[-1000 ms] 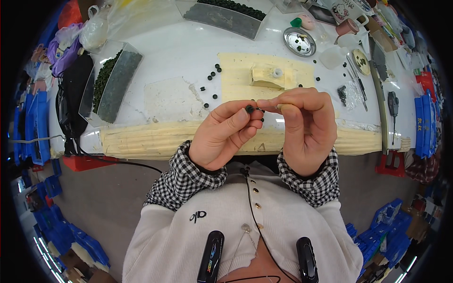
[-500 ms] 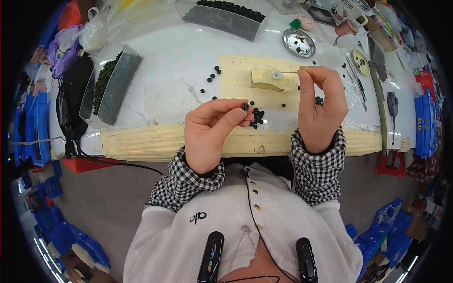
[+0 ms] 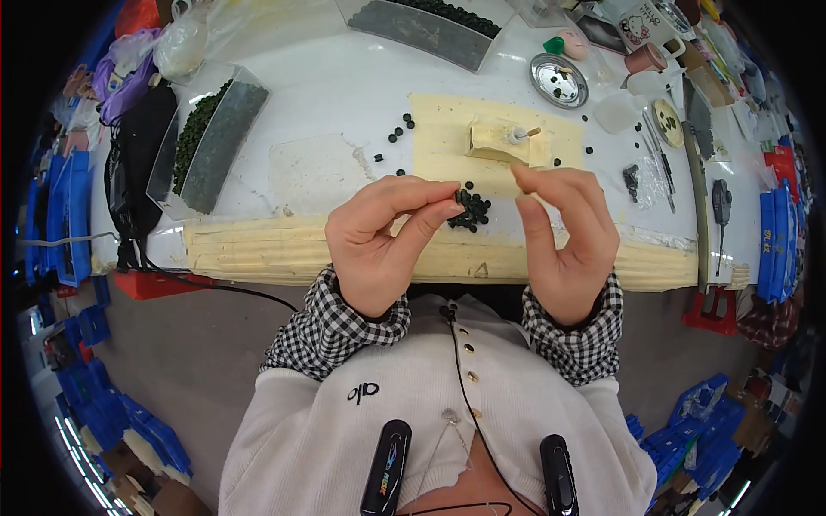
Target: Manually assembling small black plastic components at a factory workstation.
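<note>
My left hand pinches a small dark green bead-like piece between thumb and forefinger, partly hidden by the fingertips. Just beyond those fingertips lies a loose pile of similar dark pieces on the table. My right hand is held to the right of the pile, its thumb and forefinger apart and nothing visible between them. Farther off, a pale yellow block rests on a yellow sheet. A little whitish cup sits on the block, with a thin brownish stick leaning out of it.
Clear bins of dark green pieces stand at the left and far side. A round metal dish and a yellowish dish hold a few pieces. Tweezer-like tools and a dark-handled tool lie at right.
My right hand has let go of the thin stick, now in the cup on the block, and come back toward me with fingers apart. My left hand keeps its pinch, almost in place.
</note>
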`<act>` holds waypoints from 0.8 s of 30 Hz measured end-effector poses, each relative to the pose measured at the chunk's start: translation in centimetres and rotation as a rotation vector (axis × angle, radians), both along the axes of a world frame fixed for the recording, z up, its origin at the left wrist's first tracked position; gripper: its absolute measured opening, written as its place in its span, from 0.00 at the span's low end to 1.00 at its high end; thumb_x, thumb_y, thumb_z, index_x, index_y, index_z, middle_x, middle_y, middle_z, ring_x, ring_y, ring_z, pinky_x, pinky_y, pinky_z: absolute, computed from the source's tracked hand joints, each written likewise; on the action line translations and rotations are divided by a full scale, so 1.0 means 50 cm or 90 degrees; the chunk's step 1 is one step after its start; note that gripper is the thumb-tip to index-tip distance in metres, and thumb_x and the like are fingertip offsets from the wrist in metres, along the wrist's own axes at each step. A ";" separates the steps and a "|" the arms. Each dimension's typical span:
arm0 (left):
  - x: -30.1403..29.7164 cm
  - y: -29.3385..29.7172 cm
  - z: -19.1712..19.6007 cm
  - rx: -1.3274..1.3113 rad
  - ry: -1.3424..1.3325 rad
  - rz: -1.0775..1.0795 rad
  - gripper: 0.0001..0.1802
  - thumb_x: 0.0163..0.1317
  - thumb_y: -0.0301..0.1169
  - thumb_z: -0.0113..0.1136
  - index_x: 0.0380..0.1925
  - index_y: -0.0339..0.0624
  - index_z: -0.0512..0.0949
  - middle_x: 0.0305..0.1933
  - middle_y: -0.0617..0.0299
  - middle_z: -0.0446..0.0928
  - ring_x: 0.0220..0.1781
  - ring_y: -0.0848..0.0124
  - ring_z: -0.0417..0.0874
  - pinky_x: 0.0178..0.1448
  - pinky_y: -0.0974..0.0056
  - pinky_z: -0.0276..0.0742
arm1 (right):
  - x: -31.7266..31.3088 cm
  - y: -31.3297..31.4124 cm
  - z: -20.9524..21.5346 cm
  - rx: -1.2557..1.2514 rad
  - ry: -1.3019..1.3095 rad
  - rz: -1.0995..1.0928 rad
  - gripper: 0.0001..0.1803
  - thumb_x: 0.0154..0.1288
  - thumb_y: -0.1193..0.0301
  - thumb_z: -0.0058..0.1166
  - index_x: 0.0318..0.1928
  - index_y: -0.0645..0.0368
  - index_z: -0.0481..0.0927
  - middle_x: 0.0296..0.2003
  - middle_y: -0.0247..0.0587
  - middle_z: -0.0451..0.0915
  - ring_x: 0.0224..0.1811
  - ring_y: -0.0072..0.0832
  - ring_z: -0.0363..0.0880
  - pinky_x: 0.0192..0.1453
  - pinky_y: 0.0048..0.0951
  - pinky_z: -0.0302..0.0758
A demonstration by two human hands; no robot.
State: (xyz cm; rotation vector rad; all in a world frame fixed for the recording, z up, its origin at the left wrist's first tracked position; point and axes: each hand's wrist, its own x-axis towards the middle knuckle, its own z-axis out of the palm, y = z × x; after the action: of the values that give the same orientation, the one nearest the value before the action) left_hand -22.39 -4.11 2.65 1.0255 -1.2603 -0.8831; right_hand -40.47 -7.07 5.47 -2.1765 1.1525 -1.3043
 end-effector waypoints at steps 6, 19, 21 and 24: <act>0.006 0.002 0.005 -0.003 -0.034 -0.034 0.09 0.56 0.16 0.60 0.38 0.30 0.80 0.36 0.55 0.80 0.37 0.73 0.80 0.42 0.72 0.74 | 0.016 0.027 -0.014 0.039 -0.036 0.107 0.19 0.50 0.84 0.59 0.46 0.62 0.81 0.33 0.40 0.77 0.33 0.33 0.73 0.37 0.28 0.71; 0.005 0.007 0.014 0.000 -0.039 -0.047 0.09 0.56 0.15 0.60 0.38 0.30 0.79 0.38 0.56 0.80 0.39 0.73 0.79 0.44 0.72 0.75 | 0.022 0.031 -0.018 0.052 -0.063 0.143 0.19 0.51 0.83 0.59 0.47 0.62 0.81 0.34 0.39 0.78 0.34 0.32 0.74 0.39 0.27 0.71; 0.006 0.006 0.014 -0.015 -0.043 -0.049 0.09 0.55 0.15 0.60 0.38 0.31 0.79 0.38 0.56 0.80 0.38 0.72 0.79 0.43 0.72 0.75 | 0.021 0.032 -0.018 0.065 -0.073 0.149 0.19 0.52 0.83 0.59 0.47 0.62 0.81 0.34 0.39 0.78 0.34 0.32 0.74 0.39 0.27 0.71; 0.006 0.006 0.013 -0.034 -0.057 -0.046 0.09 0.55 0.15 0.60 0.38 0.31 0.80 0.37 0.56 0.80 0.38 0.72 0.79 0.43 0.72 0.74 | 0.019 0.031 -0.021 0.080 -0.087 0.162 0.19 0.52 0.83 0.59 0.47 0.62 0.81 0.35 0.39 0.78 0.34 0.31 0.74 0.39 0.27 0.71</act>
State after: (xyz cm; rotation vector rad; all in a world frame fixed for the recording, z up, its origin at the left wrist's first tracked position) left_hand -22.06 -3.84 3.29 0.9916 -1.3967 -0.8607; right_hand -39.53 -5.50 4.40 -2.0317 0.8491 -1.2136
